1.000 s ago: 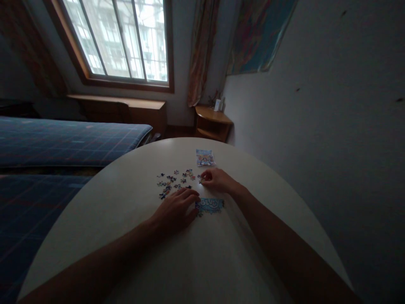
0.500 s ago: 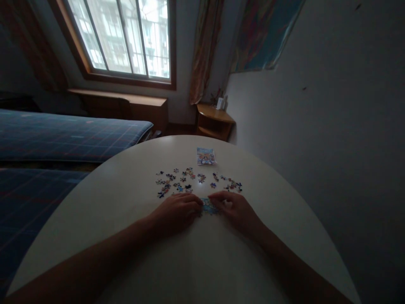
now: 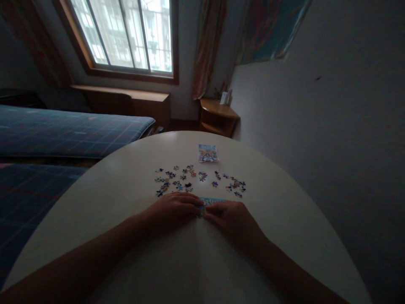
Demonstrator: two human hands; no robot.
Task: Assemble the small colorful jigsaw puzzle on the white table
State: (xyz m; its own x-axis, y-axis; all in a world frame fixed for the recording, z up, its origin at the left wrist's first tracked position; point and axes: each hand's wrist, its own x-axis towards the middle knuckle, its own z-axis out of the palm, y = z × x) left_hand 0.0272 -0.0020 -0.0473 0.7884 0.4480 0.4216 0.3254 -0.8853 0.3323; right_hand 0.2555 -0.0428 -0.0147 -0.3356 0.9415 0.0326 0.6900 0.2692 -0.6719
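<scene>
Puzzle [image 3: 216, 200]: a partly joined blue strip, lying flat just below the centre of the frame; its lower part is mostly covered by fingers.
Left hand [image 3: 179, 207]: palm down, left of the strip, fingertips resting on its left end; the grip has its fingers close together, and I cannot tell whether they clamp anything.
Right hand [image 3: 232, 217]: over the lower right of the strip, thumb and forefinger near each other and pointing left; whether this grip pinches a piece, I cannot tell.
Loose pieces [image 3: 203, 175]: scattered above both hands, one thick group left of centre, a smaller one right of centre, a few between.
Packet [image 3: 208, 153]: small and printed, above the pieces, near the far edge of the desk [image 3: 139, 177].
Desk: pale, round-edged, filling the lower middle of the frame.
Bed [image 3: 72, 131]: blue checked mattress, left side of the frame.
Window [image 3: 126, 38]: bright, brown-framed, upper left.
Poster [image 3: 272, 31]: on the wall, upper right.
</scene>
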